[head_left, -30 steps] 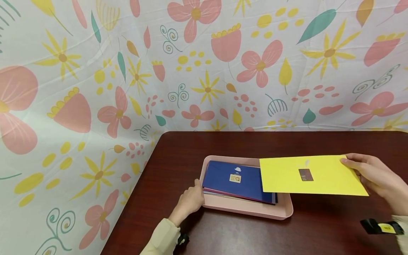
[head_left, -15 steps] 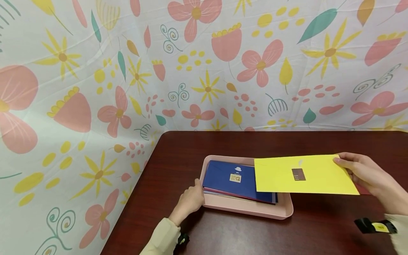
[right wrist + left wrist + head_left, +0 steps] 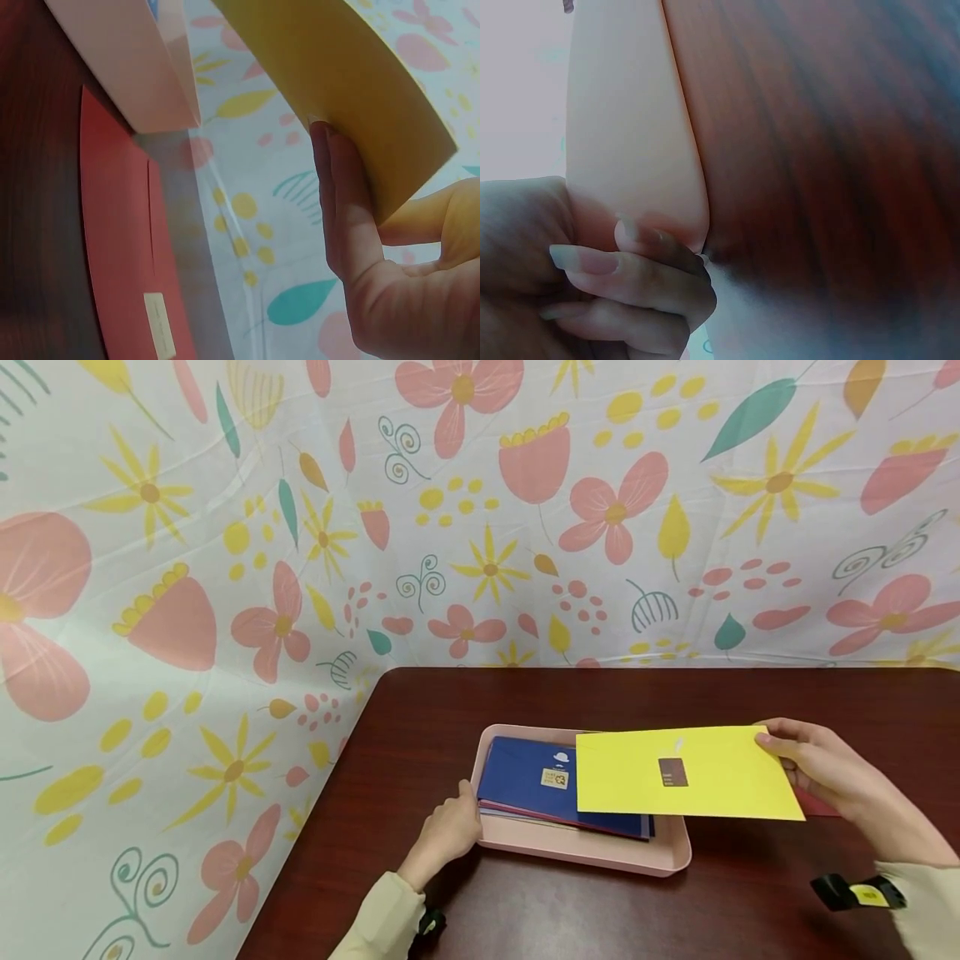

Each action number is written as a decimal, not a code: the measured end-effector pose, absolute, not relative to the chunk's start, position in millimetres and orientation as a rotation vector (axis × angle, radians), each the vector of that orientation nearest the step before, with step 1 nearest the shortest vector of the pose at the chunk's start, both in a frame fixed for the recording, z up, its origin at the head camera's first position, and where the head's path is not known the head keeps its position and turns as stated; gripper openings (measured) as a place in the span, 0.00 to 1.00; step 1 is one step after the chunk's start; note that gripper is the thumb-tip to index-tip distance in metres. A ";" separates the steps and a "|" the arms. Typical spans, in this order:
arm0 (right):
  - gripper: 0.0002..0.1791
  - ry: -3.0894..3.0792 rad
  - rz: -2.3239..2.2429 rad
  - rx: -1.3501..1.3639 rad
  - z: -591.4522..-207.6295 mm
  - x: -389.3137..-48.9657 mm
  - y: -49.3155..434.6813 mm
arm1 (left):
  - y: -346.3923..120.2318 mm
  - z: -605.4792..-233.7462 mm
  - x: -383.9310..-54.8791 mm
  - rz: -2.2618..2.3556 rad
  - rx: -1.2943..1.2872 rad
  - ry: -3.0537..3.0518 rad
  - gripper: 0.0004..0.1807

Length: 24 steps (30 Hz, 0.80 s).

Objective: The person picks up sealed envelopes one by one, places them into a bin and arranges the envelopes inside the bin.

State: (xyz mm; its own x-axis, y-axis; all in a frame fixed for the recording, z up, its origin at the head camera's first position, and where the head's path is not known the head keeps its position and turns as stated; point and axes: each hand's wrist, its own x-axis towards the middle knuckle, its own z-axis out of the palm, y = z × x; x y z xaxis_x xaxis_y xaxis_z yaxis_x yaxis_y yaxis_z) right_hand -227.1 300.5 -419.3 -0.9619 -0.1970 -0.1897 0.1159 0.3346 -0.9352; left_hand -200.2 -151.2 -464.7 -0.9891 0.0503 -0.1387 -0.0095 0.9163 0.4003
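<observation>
My left hand (image 3: 447, 828) grips the left end of a shallow pink tray (image 3: 585, 856); in the left wrist view, its fingers curl at the tray wall (image 3: 634, 112). A blue envelope (image 3: 517, 777) with a hat print and a small label tops a stack of several envelopes inside the tray. Above the tray's right part, a yellow envelope (image 3: 630, 772) with a brown square is held level, covering part of the blue one. My right hand (image 3: 817, 764) pinches its right end between thumb and fingers. The right wrist view shows the yellow envelope's underside (image 3: 337, 82).
A red envelope (image 3: 124, 225) with a pale label lies on the dark wood table (image 3: 600, 918), to the right of the tray and mostly hidden under my right hand in the head view. A flower-print cloth (image 3: 487, 527) hangs behind and left of the table.
My right hand has carried the yellow envelope leftward, further over the tray and the blue envelope. Part of the red envelope has come into sight behind it. The left hand and tray stay still.
</observation>
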 end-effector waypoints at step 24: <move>0.16 2.262 -1.706 -0.116 -419.1 -231.7 269.6 | -151.2 -465.1 -201.2 0.613 0.020 2.913 0.14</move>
State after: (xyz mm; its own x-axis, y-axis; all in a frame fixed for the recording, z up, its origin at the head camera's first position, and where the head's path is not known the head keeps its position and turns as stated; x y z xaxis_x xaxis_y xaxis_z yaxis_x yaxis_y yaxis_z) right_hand -231.7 269.6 -419.1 -0.9503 -0.2451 -0.1920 0.1173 0.2894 -0.9500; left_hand -201.2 -151.2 -465.1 -0.9863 0.0470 -0.1579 -0.0206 0.9158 0.4011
